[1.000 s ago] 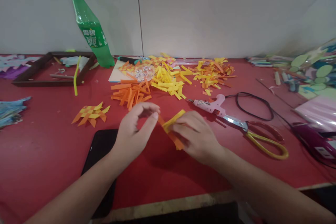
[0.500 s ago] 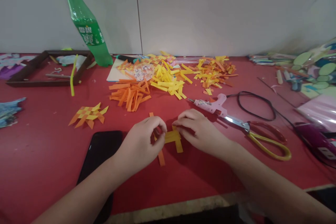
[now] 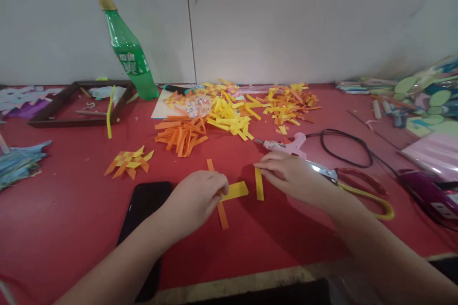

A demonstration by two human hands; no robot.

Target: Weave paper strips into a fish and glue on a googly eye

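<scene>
My left hand (image 3: 198,198) is curled, knuckles up, pressing down on an orange paper strip (image 3: 222,213) where a yellow strip (image 3: 236,190) crosses it on the red table (image 3: 71,209). My right hand (image 3: 293,176) lies just to the right with its fingertips pinched at the top end of a second, loose yellow strip (image 3: 259,184). A small woven orange-and-yellow piece (image 3: 128,162) lies to the left.
Piles of orange strips (image 3: 181,134) and yellow strips (image 3: 229,116) lie behind. A pink glue gun (image 3: 286,144), its black cord and yellow-handled scissors (image 3: 354,183) sit on the right. A black phone (image 3: 143,214) lies by my left arm. A green bottle (image 3: 130,55) and a wooden frame (image 3: 77,105) stand at the back left.
The crossed strips came down from my hands onto the table. My right hand then slid right, drawing one yellow strip away from the cross; the left hand stayed on the orange strip.
</scene>
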